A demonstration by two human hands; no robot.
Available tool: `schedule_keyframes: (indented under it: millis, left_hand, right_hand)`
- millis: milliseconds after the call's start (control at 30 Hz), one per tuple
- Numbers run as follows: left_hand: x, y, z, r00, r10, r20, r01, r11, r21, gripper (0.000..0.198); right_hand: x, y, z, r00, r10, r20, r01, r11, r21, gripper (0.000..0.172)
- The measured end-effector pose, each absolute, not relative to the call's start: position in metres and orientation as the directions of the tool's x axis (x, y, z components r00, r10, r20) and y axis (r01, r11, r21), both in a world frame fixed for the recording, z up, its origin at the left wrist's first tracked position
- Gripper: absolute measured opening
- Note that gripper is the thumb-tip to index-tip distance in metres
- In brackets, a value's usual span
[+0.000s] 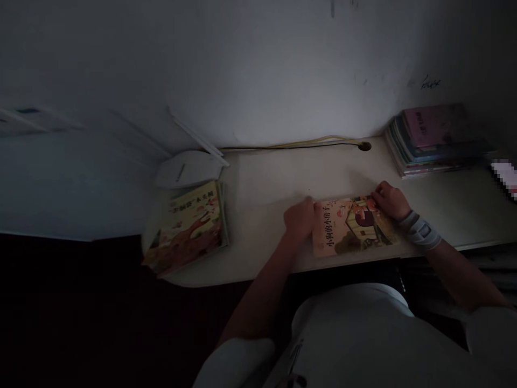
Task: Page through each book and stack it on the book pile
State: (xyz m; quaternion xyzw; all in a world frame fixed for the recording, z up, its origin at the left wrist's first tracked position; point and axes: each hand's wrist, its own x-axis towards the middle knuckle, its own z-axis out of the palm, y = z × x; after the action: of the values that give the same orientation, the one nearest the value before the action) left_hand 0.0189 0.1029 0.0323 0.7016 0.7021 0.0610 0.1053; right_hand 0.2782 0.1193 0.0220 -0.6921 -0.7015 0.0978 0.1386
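A picture book (351, 226) with an orange and brown cover lies flat on the pale desk (266, 183) near its front edge. My left hand (299, 216) rests with curled fingers on the book's left edge. My right hand (390, 200), with a grey band on the wrist, is curled over the book's upper right corner. The room is dim, so the grip of the fingers is hard to make out.
Another picture book (188, 229), on a small pile, sits at the desk's left end, with a white device (188, 168) behind it. A stack of books (434, 139) stands at the back right. A cable (307, 143) runs along the wall to a hole in the desk.
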Motion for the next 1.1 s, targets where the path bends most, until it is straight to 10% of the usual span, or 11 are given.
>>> schedule_keyframes:
  millis: [200,533,1100]
  left_hand:
    - [0.063,0.079,0.024,0.394,0.916,0.074,0.911,-0.400,0.101,0.047]
    - [0.077,0.069,0.002,0.483,0.876,0.011,0.870,-0.481,0.105,0.056]
    - [0.035,0.072,0.010,0.243,0.968,0.067,0.959,-0.250,0.136,0.058]
  right_hand:
    - [0.267,0.109,0.029,-0.039,0.997,0.060,0.999,0.037,0.024,0.033]
    - [0.217,0.076,0.021,-0.531,0.844,0.082,0.840,0.536,-0.081,0.056]
    - [0.269,0.082,-0.007,-0.339,0.924,0.176,0.928,0.359,-0.100,0.071]
